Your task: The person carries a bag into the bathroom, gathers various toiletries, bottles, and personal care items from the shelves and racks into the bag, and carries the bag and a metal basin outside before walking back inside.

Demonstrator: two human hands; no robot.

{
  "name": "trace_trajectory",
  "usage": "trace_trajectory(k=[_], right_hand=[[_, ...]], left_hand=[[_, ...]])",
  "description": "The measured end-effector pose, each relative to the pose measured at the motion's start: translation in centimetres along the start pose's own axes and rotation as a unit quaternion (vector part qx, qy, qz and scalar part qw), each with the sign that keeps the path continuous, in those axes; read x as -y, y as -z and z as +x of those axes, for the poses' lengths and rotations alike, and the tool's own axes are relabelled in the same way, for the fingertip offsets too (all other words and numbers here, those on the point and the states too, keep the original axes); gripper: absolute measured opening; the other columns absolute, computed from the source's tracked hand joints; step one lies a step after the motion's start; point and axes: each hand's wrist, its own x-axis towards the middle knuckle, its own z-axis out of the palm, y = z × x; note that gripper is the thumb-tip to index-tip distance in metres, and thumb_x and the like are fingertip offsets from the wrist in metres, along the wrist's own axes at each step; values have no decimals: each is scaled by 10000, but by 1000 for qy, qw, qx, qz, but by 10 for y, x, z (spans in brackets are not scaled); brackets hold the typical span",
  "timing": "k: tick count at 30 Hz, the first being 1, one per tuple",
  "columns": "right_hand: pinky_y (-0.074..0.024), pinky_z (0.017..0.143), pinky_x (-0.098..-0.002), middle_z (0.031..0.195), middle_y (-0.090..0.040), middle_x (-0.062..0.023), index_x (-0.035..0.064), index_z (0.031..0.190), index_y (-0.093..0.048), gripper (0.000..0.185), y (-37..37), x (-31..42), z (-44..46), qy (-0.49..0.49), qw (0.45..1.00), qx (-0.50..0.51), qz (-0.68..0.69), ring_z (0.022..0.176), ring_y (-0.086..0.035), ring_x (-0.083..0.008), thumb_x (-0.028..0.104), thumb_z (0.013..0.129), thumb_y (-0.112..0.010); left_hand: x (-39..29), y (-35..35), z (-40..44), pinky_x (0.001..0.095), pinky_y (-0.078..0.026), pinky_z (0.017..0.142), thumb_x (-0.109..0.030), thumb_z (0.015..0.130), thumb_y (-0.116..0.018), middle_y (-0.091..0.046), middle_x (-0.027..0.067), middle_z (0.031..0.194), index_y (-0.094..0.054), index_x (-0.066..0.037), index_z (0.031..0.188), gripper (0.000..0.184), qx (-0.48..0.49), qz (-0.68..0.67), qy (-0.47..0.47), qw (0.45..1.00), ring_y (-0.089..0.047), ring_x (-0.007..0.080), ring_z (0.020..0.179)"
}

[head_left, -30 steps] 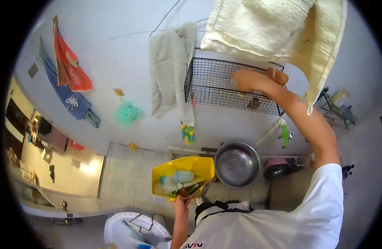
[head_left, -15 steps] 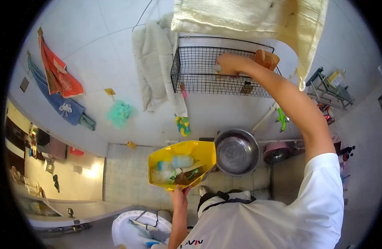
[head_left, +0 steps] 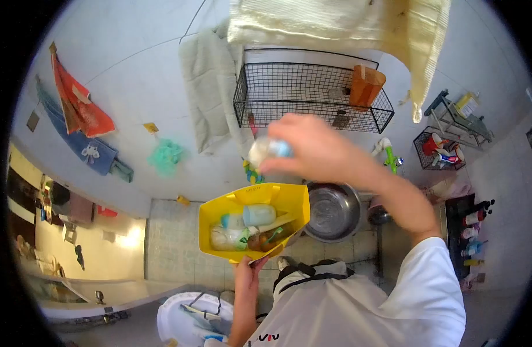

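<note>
My left hand (head_left: 247, 272) grips the near edge of a yellow bag (head_left: 251, 195), which hangs with its mouth wide toward me. Inside the bag lie a light blue cup-like container (head_left: 259, 214), a clear bottle (head_left: 224, 237) and a brown item (head_left: 263, 240), among others. My right hand (head_left: 309, 144), blurred by motion, is closed around a small white-and-blue container (head_left: 262, 151) above the bag's far side. Behind it, a black wire basket (head_left: 295, 108) on the wall holds an orange cup (head_left: 367, 84) at its right end and a small clear item.
A metal basin (head_left: 333, 211) stands right of the bag. Grey cloth (head_left: 208, 87) hangs left of the basket, and a pale yellow towel (head_left: 335, 23) hangs overhead. A green tap (head_left: 390, 161) is on the wall. Bottles (head_left: 474, 218) stand at the right; a white tub (head_left: 173, 318) sits lower left.
My right hand has come out of the wire basket, moving down and left toward the bag with the small white-and-blue container in it. My left hand still holds the bag.
</note>
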Motion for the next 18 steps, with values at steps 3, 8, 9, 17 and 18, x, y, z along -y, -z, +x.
trace_trajectory(k=[3, 8, 9, 17, 18], right_hand=[[-487, 644, -423, 693, -598, -165, 29, 865, -593, 233, 17, -7, 9, -70, 990, -63, -109, 680, -607, -333, 219, 738, -640], [-516, 668, -420, 803, -643, -197, 8, 831, -657, 190, 65, -90, 46, -207, 926, 121, -293, 755, -643, -324, 157, 727, -602], [-517, 669, -418, 837, -644, -204, -5, 853, -659, 203, 59, -106, 54, -245, 893, 232, -297, 749, -644, -319, 128, 709, -605], [-500, 612, -424, 768, -645, -188, -7, 812, -672, 221, -5, -206, 46, -406, 808, 379, -200, 706, -624, -335, 142, 651, -683], [-500, 634, -424, 810, -647, -189, -11, 841, -667, 230, 4, -194, 47, -320, 820, 402, -253, 730, -624, -341, 133, 663, -666]], left_hand=[[-7, 0, -3, 453, -555, 790, 19, 767, -427, -472, 199, 1194, -315, -4, 1283, 529, -1, 18, 3, 1000, -564, 374, 993], [-5, 6, -4, 411, -584, 706, -11, 796, -461, -539, 181, 1112, -344, -26, 1255, 474, -8, 11, -20, 1000, -631, 326, 876], [-3, 8, -2, 411, -584, 706, -11, 796, -461, -539, 181, 1112, -344, -26, 1255, 474, -9, 11, -17, 1000, -631, 326, 876], [-2, 14, -1, 395, -578, 696, -7, 798, -442, -543, 170, 1113, -365, -41, 1249, 459, -31, 10, -11, 999, -638, 307, 848], [-3, 12, 0, 395, -578, 696, -7, 798, -442, -543, 170, 1113, -365, -41, 1249, 459, -37, 7, -12, 999, -638, 307, 848]])
